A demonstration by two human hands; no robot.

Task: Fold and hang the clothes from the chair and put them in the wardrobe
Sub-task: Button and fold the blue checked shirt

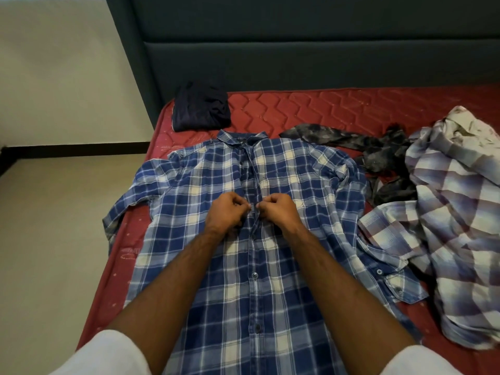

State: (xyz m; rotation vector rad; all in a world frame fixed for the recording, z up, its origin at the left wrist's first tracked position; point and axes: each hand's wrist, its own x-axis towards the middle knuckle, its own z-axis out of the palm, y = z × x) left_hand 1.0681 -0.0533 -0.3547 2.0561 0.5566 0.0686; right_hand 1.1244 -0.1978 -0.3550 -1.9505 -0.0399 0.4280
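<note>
**Buttoning the blue plaid shirt on the bed**

The blue plaid shirt (pixel 243 239) lies face up and spread flat in the centre of the frame, collar toward the top, sleeves splayed to either side. My left hand (pixel 226 213) and right hand (pixel 280 212) meet at the button placket (pixel 255 220) about chest height, each with fingers curled and pinching the fabric edge on its own side. I judge I am fastening a button there; two buttons lower down the placket look done up.

The cloth looks like light, soft cotton: it will crease and slide rather than hold shape, so I would take it by the placket edges now, and by the shoulders or collar when lifting it for a hanger.

The shirt rests on a red quilted mattress (pixel 311 109). At the upper left of the mattress sits a folded dark garment (pixel 201 106). To the right of the collar lies a crumpled grey mottled garment (pixel 378 150), and at the far right a loose pale checked shirt (pixel 454 212), partly over the blue sleeve. A dark upholstered headboard (pixel 297 50) fills the top of the frame.
</note>
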